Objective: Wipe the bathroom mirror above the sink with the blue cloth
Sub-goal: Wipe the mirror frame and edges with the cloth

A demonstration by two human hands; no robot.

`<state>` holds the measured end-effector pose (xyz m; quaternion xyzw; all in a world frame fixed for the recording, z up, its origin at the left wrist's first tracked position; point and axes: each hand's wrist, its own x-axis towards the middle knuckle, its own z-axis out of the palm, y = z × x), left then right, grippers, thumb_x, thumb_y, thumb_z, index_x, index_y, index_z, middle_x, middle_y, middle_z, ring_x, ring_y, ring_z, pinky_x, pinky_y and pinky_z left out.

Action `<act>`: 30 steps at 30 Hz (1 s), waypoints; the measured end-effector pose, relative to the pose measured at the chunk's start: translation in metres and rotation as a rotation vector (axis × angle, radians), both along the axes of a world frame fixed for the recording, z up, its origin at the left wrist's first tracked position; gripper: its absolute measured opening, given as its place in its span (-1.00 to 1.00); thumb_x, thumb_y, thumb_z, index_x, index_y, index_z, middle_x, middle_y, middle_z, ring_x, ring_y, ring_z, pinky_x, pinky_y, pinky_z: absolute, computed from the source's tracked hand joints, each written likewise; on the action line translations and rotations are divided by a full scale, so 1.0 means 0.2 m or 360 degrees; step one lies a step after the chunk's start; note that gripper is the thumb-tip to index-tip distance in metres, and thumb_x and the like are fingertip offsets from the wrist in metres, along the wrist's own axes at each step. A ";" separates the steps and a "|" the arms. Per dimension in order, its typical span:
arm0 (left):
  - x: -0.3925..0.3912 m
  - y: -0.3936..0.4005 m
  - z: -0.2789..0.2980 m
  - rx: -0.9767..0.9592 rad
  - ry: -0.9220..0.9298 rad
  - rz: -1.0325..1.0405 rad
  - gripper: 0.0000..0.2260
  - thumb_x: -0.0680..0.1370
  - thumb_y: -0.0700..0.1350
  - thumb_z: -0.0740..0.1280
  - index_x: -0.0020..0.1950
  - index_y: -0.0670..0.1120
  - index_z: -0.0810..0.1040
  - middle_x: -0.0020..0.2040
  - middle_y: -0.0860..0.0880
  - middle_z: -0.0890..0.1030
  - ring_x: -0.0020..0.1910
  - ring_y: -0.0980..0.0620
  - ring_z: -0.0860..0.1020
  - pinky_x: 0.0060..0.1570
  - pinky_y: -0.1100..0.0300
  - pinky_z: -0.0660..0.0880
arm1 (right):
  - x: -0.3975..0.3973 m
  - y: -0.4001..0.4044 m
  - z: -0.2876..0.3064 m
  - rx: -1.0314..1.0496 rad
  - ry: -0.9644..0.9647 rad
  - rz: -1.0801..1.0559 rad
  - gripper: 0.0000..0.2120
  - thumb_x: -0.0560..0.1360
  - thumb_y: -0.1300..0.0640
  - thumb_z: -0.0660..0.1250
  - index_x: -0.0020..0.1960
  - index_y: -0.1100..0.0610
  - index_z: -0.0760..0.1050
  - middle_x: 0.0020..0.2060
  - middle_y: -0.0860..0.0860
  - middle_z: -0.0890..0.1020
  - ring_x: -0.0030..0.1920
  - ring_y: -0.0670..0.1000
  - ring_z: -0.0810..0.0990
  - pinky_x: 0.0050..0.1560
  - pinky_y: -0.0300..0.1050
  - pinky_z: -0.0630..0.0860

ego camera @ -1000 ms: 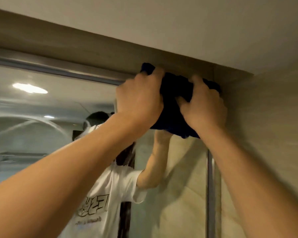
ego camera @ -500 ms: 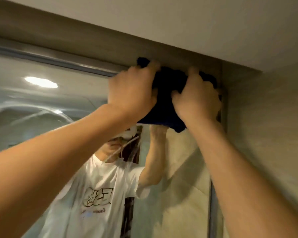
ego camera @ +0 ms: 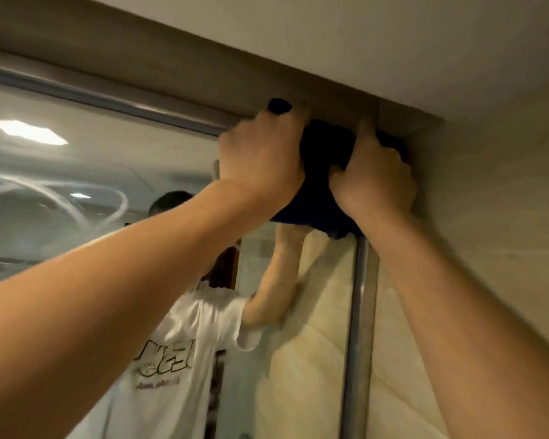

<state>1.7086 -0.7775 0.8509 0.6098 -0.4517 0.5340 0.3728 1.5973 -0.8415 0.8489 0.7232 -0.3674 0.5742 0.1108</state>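
Glass of the bathroom mirror (ego camera: 76,191) fills the left of the view and carries looping streaks to the left of the blue cloth (ego camera: 324,185), the landmark for what follows. Left of the cloth's centre, the left hand (ego camera: 260,163) grips it with curled fingers, a dark tip showing above the knuckles. The cloth is bunched and pressed into the mirror's upper right corner, just under the top metal frame (ego camera: 108,99). Right of its centre, the right hand (ego camera: 374,182) clamps it likewise, touching the side frame (ego camera: 360,312). Both hands sit equally close. Unwiped glass probably lies leftward and below the cloth, so the next stroke likely runs that way.
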 end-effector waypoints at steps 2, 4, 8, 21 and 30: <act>-0.08 -0.06 0.00 0.0000 -0.0050 0.0008 -0.60 0.58 -0.11 0.27 0.41 0.05 0.34 0.09 -0.12 0.57 0.03 -0.23 0.57 -0.22 0.03 0.30 | -0.05 -0.05 0.01 0.0057 0.0006 -0.0068 -0.47 0.56 0.10 0.27 0.48 0.02 0.19 0.23 0.17 0.53 0.18 0.27 0.53 -0.07 0.06 0.47; -0.11 -0.08 0.01 0.0011 -0.0071 0.0014 -0.57 0.58 -0.12 0.27 0.44 0.05 0.32 0.10 -0.12 0.57 0.04 -0.23 0.57 -0.22 0.03 0.29 | -0.07 -0.06 0.02 0.0092 0.0022 -0.0153 -0.49 0.57 0.12 0.27 0.47 0.07 0.20 0.23 0.19 0.52 0.19 0.28 0.52 -0.10 0.02 0.41; -0.10 -0.05 0.01 0.0070 -0.0083 -0.0028 -0.59 0.60 -0.11 0.26 0.44 0.07 0.32 0.09 -0.10 0.58 0.03 -0.22 0.57 -0.23 0.04 0.29 | -0.07 -0.01 0.01 0.0144 0.0038 -0.0247 -0.49 0.58 0.13 0.27 0.47 0.12 0.18 0.28 0.22 0.48 0.25 0.30 0.48 -0.06 0.04 0.41; 0.51 0.49 -0.02 -0.0061 0.0004 -0.0061 -0.61 0.52 -0.03 0.36 0.34 0.10 0.44 0.11 -0.27 0.58 0.06 -0.39 0.53 -0.17 -0.11 0.39 | 0.42 0.44 -0.03 -0.0217 0.0097 0.0002 -0.61 0.59 0.07 0.25 0.39 0.07 0.28 0.11 0.09 0.59 0.07 0.18 0.59 -0.22 -0.04 0.36; 0.44 0.45 0.00 -0.0044 0.0021 -0.0135 -0.63 0.53 -0.05 0.31 0.34 0.07 0.42 0.05 -0.22 0.56 0.00 -0.32 0.52 -0.24 -0.01 0.26 | 0.35 0.38 0.01 -0.0195 0.0285 -0.0187 -0.56 0.61 -0.06 0.20 0.38 0.12 0.20 -0.23 -0.01 0.43 -0.29 0.07 0.42 -0.41 -0.10 0.27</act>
